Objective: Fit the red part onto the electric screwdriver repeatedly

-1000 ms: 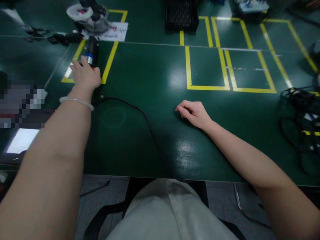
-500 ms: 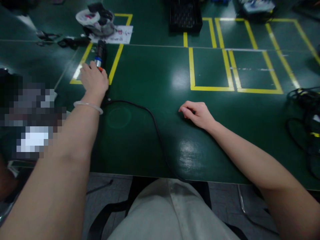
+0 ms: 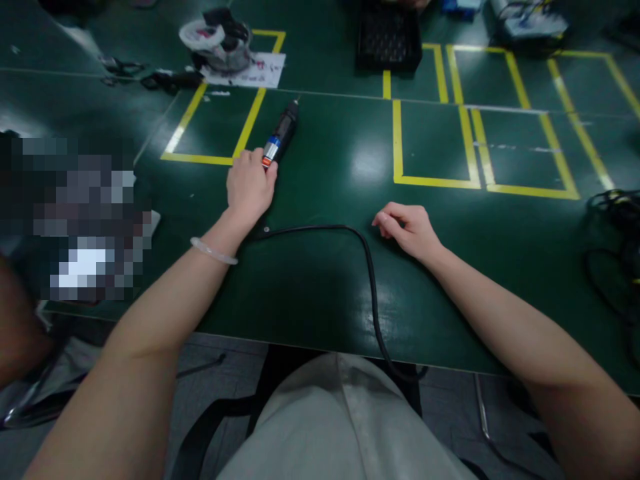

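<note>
My left hand (image 3: 251, 183) is wrapped round the rear part of a black electric screwdriver (image 3: 283, 133) with a blue, silver and red band. The tool lies low over the green table (image 3: 320, 293), its thin tip pointing away and to the right. From its rear end a black cable (image 3: 369, 267) curves right and then down over the table's front edge. My right hand (image 3: 407, 227) rests on the table right of the cable, fingers curled in; whether anything is inside them is hidden.
Yellow tape outlines (image 3: 437, 181) mark the table. At the back stand a cluttered tub (image 3: 230, 50) on a paper sheet (image 3: 273, 70) and a black tray (image 3: 389, 40). Coiled cables (image 3: 620, 233) lie at the right. A person's arm (image 3: 17, 327) shows at far left.
My left hand has moved right with the screwdriver, out of the left tape outline, and the tool now tilts rightward. The cable has shifted right. My right hand keeps its curled pose.
</note>
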### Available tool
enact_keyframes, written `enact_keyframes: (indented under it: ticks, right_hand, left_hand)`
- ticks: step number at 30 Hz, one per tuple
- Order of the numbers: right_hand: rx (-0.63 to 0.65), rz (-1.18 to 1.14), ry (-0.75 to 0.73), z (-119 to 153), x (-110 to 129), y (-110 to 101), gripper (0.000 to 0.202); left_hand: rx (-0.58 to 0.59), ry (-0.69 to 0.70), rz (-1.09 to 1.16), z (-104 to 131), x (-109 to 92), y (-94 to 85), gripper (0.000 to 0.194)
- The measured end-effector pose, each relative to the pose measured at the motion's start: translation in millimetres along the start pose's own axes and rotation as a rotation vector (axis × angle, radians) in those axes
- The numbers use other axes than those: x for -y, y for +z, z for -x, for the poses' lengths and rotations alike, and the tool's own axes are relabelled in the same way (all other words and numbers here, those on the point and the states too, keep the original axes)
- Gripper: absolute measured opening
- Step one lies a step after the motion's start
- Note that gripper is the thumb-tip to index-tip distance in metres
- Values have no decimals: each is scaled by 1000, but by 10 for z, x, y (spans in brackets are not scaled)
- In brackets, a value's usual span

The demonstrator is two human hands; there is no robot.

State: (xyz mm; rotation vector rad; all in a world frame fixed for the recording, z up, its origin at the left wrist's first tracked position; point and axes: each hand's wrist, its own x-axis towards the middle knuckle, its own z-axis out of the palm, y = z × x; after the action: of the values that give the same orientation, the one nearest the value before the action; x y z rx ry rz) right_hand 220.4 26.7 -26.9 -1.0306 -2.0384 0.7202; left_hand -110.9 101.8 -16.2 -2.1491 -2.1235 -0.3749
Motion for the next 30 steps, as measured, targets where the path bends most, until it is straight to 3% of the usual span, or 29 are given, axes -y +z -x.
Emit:
enact_keyframes:
  ticks: [8, 14, 16, 20, 24, 26, 30]
  right_hand:
    - [-34, 67, -92, 2, 58, 1, 33]
    - [24, 170, -160, 50, 133, 40, 21]
    - [70, 158, -175, 71, 167, 73, 13]
    - [155, 205, -177, 84, 218, 127, 27]
    - [197, 188, -143, 62, 260, 138, 14]
    - [195, 64, -73, 47, 276, 139, 9]
    - [166, -375, 178, 20, 264, 149, 20]
  left_hand:
    - [119, 255, 141, 501, -654, -148, 46]
    - [136, 475, 205, 805, -980, -194, 43]
    - [137, 546, 232, 876, -1034, -199, 45]
    - [152, 641, 295, 957, -1072, -203, 47]
    - [192, 663, 321, 954, -1052, -202, 55]
    - [209, 661, 337, 933, -1029, -193, 60]
    - [232, 678, 376, 891, -973, -170, 68]
